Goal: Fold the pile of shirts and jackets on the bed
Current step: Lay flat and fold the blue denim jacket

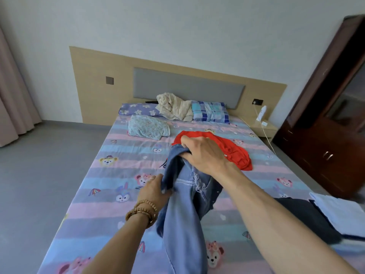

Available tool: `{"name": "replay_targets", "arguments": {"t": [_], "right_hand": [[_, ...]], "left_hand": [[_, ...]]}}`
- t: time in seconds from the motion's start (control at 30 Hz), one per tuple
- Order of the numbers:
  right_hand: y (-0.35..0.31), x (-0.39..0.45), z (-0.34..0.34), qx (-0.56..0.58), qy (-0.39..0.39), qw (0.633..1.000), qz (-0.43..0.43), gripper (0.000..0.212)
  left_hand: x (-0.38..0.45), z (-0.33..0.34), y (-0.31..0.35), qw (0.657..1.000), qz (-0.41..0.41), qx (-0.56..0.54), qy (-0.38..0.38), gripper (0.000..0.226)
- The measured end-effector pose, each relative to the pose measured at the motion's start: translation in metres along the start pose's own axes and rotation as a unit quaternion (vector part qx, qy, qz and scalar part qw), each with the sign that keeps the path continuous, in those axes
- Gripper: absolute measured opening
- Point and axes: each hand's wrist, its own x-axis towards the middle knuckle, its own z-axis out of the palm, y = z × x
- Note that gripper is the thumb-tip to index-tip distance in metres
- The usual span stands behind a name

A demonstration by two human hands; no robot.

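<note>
Denim jacket (183, 204) held above bed (102, 194), long axis running from far end down toward person. Right hand (203, 155) grips far bunched end; left hand (154, 189) pinches near left edge. Red shirt (235, 151) just beyond right hand, possibly touching. Folded stack (316, 216) near right.

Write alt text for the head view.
Both hands, left hand and right hand, grip a blue denim garment lifted above a cartoon-print bed sheet. A crumpled red shirt lies behind it, folded clothes at right.
</note>
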Motion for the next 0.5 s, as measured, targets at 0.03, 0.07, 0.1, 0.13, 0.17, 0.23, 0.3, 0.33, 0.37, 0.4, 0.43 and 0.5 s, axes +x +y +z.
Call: {"name": "replay_targets", "arguments": {"t": [0.03, 0.07, 0.1, 0.13, 0.17, 0.23, 0.3, 0.33, 0.37, 0.4, 0.43, 0.5], "right_hand": [[0.002, -0.004, -0.004, 0.007, 0.010, 1.000, 0.001, 0.022], [0.007, -0.008, -0.007, 0.012, 0.021, 1.000, 0.004, 0.024], [0.012, -0.014, -0.010, 0.010, 0.029, 0.999, 0.010, 0.029], [0.018, -0.019, -0.012, 0.003, 0.034, 0.999, 0.018, 0.035], [0.025, -0.024, -0.015, -0.006, 0.035, 0.999, 0.031, 0.040], [0.040, -0.034, -0.018, -0.026, 0.025, 0.996, 0.076, 0.043], [0.056, -0.042, -0.019, -0.031, 0.022, 0.992, 0.120, 0.045], [0.064, -0.044, -0.019, -0.019, 0.021, 0.989, 0.145, 0.046], [0.071, -0.046, -0.018, 0.003, 0.018, 0.985, 0.170, 0.046], [0.077, -0.047, -0.017, 0.024, 0.012, 0.981, 0.191, 0.047], [0.080, -0.047, -0.016, 0.040, 0.005, 0.978, 0.205, 0.048], [0.084, -0.042, -0.013, 0.054, 0.000, 0.975, 0.218, 0.046]], "left_hand": [[0.003, 0.002, 0.007, 0.999, -0.024, 0.018, 0.023, 0.016], [0.007, 0.003, 0.010, 0.997, -0.049, 0.025, 0.045, 0.009], [0.011, 0.003, 0.010, 0.995, -0.068, 0.022, 0.062, 0.006], [0.017, 0.002, 0.008, 0.994, -0.081, 0.005, 0.069, 0.006], [0.022, -0.003, 0.007, 0.994, -0.084, -0.028, 0.071, 0.006], [0.036, -0.015, 0.005, 0.988, -0.065, -0.126, 0.062, 0.011], [0.046, -0.034, 0.007, 0.981, -0.019, -0.190, 0.033, 0.025], [0.048, -0.046, 0.011, 0.978, 0.006, -0.208, 0.008, 0.031], [0.046, -0.058, 0.018, 0.974, 0.026, -0.225, -0.018, 0.036], [0.045, -0.068, 0.024, 0.968, 0.035, -0.242, -0.048, 0.041], [0.043, -0.076, 0.029, 0.961, 0.040, -0.263, -0.079, 0.046], [0.041, -0.084, 0.035, 0.958, 0.037, -0.250, -0.136, 0.056]]}}
